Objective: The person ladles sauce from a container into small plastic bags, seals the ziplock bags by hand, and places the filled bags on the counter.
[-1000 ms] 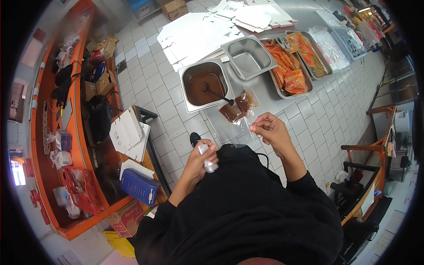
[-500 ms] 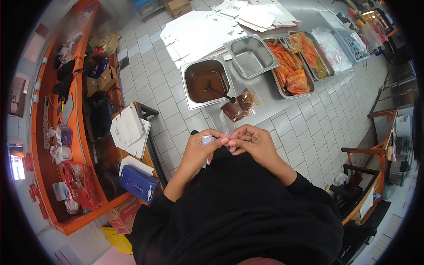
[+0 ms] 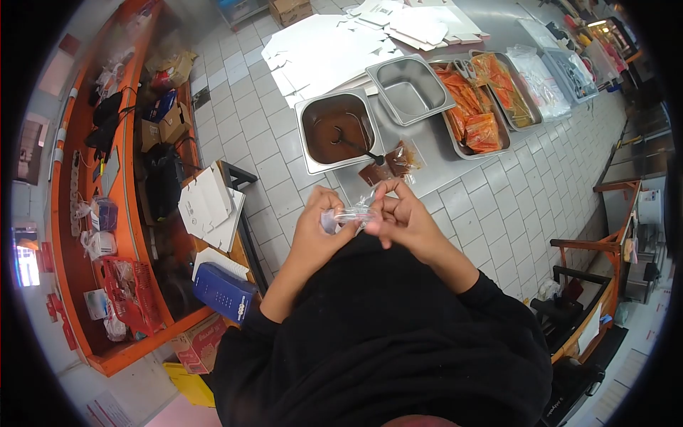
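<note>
In front of my body, a small clear plastic bag point(image 3: 356, 213) is stretched between both hands. My left hand point(image 3: 319, 226) is closed on one side of it, with a whitish, crumpled plastic bundle point(image 3: 329, 222) in the palm. Thumb and fingers of my right hand point(image 3: 404, 222) pinch the other side. Just beyond my fingertips, filled bags of brown sauce point(image 3: 400, 161) lie on the steel table point(image 3: 441, 174). A steel pan of brown sauce point(image 3: 327, 146) sits to their left, and a black-handled ladle point(image 3: 359, 149) rests in it.
Behind stands a bare steel pan point(image 3: 413, 89). Two trays to its right hold orange-red filled bags point(image 3: 482, 133), with scissors point(image 3: 466, 68) on top. White cardboard sheets point(image 3: 320, 53) cover the table's far left. A blue box point(image 3: 224, 290) and orange shelves point(image 3: 85, 285) stand at left.
My hands have moved slightly apart, and the clear plastic between them is now pulled out sideways. Before, their fingertips met with the plastic upright above them.
</note>
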The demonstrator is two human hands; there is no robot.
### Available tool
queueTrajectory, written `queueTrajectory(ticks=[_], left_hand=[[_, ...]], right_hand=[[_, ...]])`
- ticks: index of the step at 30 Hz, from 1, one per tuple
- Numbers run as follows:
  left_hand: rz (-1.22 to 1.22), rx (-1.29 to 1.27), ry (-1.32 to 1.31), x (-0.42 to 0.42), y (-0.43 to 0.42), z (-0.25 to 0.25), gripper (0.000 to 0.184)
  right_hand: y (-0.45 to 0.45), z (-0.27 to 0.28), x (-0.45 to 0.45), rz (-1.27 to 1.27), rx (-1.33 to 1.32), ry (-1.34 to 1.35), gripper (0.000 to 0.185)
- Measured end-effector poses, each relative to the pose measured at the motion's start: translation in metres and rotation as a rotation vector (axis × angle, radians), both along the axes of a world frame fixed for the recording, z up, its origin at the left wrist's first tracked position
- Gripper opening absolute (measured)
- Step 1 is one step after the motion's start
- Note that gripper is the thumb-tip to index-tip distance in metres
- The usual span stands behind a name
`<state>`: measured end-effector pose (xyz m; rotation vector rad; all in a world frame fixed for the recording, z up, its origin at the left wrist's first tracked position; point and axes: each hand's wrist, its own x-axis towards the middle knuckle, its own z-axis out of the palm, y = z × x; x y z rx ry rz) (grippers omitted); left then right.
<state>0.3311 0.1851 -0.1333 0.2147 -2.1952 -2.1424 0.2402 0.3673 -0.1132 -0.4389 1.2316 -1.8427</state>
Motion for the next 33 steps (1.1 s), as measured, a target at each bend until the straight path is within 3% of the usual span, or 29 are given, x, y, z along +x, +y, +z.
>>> queueTrajectory(ticks=[1, 3, 4, 5, 6, 7, 9, 10, 12, 13, 15, 17, 19, 20, 22, 24, 26, 28, 33], left_hand=[[0.167, -0.585, 0.311, -0.005, 0.003, -0.005, 0.019], [0.285, -0.487, 0.250, -0.007, 0.014, 0.008, 0.018], [0.400, -0.386, 0.188, -0.007, 0.018, 0.014, 0.018], [0.396, -0.386, 0.188, -0.007, 0.020, 0.016, 0.018], [0.343, -0.501, 0.229, -0.006, 0.021, 0.017, 0.019], [0.292, -0.615, 0.270, -0.005, 0.022, 0.017, 0.021], [0.278, -0.608, 0.225, -0.004, 0.023, 0.012, 0.024], [0.263, -0.601, 0.181, -0.004, 0.023, 0.007, 0.028], [0.242, -0.581, 0.150, -0.001, 0.022, -0.006, 0.027], [0.219, -0.558, 0.122, 0.000, 0.021, -0.009, 0.026], [0.101, -0.538, 0.040, 0.001, 0.018, -0.008, 0.029], [-0.011, -0.516, -0.043, 0.004, 0.013, -0.008, 0.032], [-0.134, -0.765, 0.051, 0.009, 0.005, -0.012, 0.042], [-0.130, -0.764, 0.051, 0.011, 0.000, -0.017, 0.042], [-0.269, -0.281, -0.217, 0.014, -0.010, -0.030, 0.052], [-0.193, -0.198, -0.202, 0.014, -0.015, -0.038, 0.054], [-0.119, -0.114, -0.184, 0.013, -0.018, -0.046, 0.055], [0.036, 0.012, -0.162, 0.008, -0.023, -0.052, 0.056], [0.233, -0.017, -0.102, -0.005, -0.040, -0.074, 0.051]], right_hand=[[-0.001, -0.004, 0.001, 0.002, -0.002, 0.003, 0.033], [-0.002, -0.014, 0.003, -0.037, 0.157, 0.320, 0.041], [-0.004, -0.015, 0.004, -0.040, 0.158, 0.318, 0.041], [-0.009, -0.015, 0.004, -0.233, 0.222, 0.511, 0.041], [-0.011, -0.014, 0.003, -0.426, 0.286, 0.701, 0.041], [-0.012, -0.013, 0.000, -0.427, 0.286, 0.701, 0.041], [-0.011, -0.009, -0.008, -0.569, 0.470, 1.295, 0.034], [-0.010, -0.009, -0.008, -0.567, 0.467, 1.293, 0.034], [-0.007, -0.010, -0.007, -0.362, 0.403, 1.699, 0.025], [-0.004, -0.011, -0.005, -0.363, 0.404, 1.698, 0.025], [0.002, -0.013, -0.002, -0.053, 0.545, 1.593, 0.024], [0.004, -0.020, -0.004, 0.002, 0.539, 1.595, 0.023], [0.003, -0.025, -0.008, 0.054, 0.530, 1.601, 0.022], [0.001, -0.026, -0.010, 0.099, 0.404, 1.466, 0.026], [-0.001, -0.033, -0.017, 0.147, 0.280, 1.327, 0.030], [-0.006, -0.049, -0.033, -0.335, 0.612, 1.006, 0.040], [-0.017, -0.069, -0.051, -0.390, 0.637, 0.943, 0.049], [-0.032, -0.087, -0.060, -0.387, 0.621, 0.736, 0.040], [-0.048, -0.107, -0.091, -0.517, 0.461, 0.984, 0.018]])
